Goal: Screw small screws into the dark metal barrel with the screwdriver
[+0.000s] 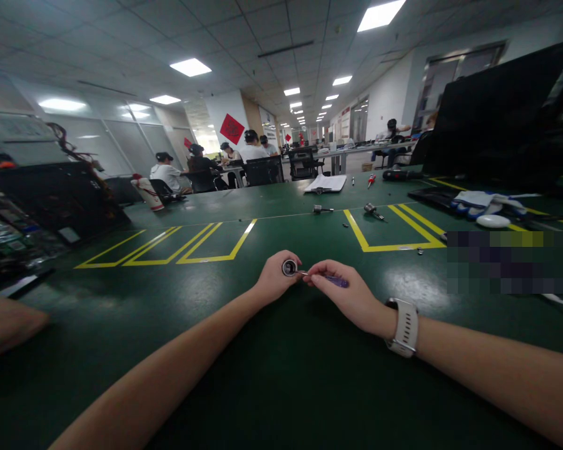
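Two hands of ours are closed on things above the green table (244, 203). In our left hand (273, 278) we grip a round, hollow metal part (289, 267), its dark opening facing us. With the fingers of our right hand (347, 294) we pinch a slim tool (336, 281) with a purple handle, its metal shaft reaching the right side of the opening; we cannot tell whether its tip is inside. We see a pale-banded watch (406, 328) on our right wrist.

Ahead of us, a metal piece (322, 209) lies between the yellow tape outlines, and a second piece (374, 212) lies within the right-hand outline (394, 247). Farther off are a clipboard (326, 183) with paper and a small red tool (371, 180). To our right, a white and blue glove (485, 203) lies just beside a white oval object (492, 221). Another person's forearm (9, 322) rests at our left.
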`<act>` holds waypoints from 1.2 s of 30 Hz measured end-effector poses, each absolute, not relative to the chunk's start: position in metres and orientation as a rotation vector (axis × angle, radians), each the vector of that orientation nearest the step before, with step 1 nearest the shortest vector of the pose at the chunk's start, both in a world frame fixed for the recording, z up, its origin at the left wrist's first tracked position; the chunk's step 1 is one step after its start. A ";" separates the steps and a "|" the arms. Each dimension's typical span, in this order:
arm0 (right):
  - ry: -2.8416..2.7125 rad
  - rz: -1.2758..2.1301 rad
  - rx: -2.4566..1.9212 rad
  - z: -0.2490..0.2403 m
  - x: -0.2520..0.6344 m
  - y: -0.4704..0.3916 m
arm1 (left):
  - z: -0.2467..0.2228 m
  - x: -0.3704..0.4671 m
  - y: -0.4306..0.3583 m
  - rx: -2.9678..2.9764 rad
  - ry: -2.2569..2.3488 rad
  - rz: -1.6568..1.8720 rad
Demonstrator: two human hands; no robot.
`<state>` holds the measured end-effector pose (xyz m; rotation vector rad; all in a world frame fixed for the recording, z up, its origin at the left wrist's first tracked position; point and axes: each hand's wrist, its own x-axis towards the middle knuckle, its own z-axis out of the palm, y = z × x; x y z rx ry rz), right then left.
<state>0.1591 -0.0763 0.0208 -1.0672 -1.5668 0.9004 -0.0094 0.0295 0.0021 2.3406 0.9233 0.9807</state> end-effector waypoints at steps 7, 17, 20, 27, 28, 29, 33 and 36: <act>-1.622 0.835 -1.099 0.018 0.158 -0.076 | 0.005 -0.007 0.024 2.373 0.978 0.933; -1.108 1.387 -0.875 0.023 0.159 -0.074 | 0.009 -0.007 0.016 2.481 0.963 0.981; -1.017 1.492 -0.810 0.023 0.159 -0.073 | 0.008 -0.006 0.018 2.411 0.981 1.011; -1.176 1.276 -0.908 0.017 0.156 -0.076 | 0.008 -0.006 0.018 2.437 1.009 1.001; -1.213 1.246 -0.922 0.016 0.156 -0.076 | 0.008 -0.006 0.017 2.460 1.020 0.995; -1.242 1.228 -0.932 0.016 0.156 -0.077 | 0.009 -0.006 0.016 2.483 1.035 0.992; -1.252 1.266 -0.933 0.017 0.155 -0.078 | 0.010 -0.006 0.015 2.534 1.059 0.996; -1.166 1.356 -0.889 0.020 0.156 -0.078 | 0.009 -0.007 0.016 2.514 1.013 1.014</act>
